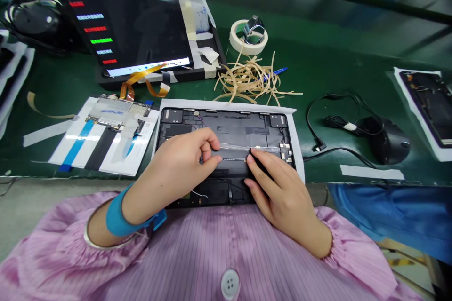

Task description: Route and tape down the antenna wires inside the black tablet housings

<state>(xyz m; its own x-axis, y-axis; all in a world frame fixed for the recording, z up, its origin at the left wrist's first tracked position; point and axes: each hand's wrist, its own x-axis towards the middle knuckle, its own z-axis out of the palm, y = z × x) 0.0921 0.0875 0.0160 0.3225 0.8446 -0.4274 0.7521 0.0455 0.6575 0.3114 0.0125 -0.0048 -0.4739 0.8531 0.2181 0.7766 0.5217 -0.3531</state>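
Observation:
A black tablet housing (pixel 233 127) with its inside exposed lies on a white sheet in front of me. Across its middle runs a clear strip (pixel 235 147), probably tape or film. My left hand (pixel 183 155) is over the left part of the housing, fingers curled around the strip's left end; the exact grip is partly hidden. My right hand (pixel 282 183) rests on the right part with fingers apart, its index fingertip pressing near the strip. It holds nothing I can see.
A circuit board (pixel 116 112) with ribbon cables lies on a white panel at left, below a lit screen (pixel 134 14). Behind the housing are tan strips (pixel 247 77), a blue pen (pixel 278 71) and a tape roll (pixel 262 46). A black mouse (pixel 388 141) and cables are right, beside another housing (pixel 429 99).

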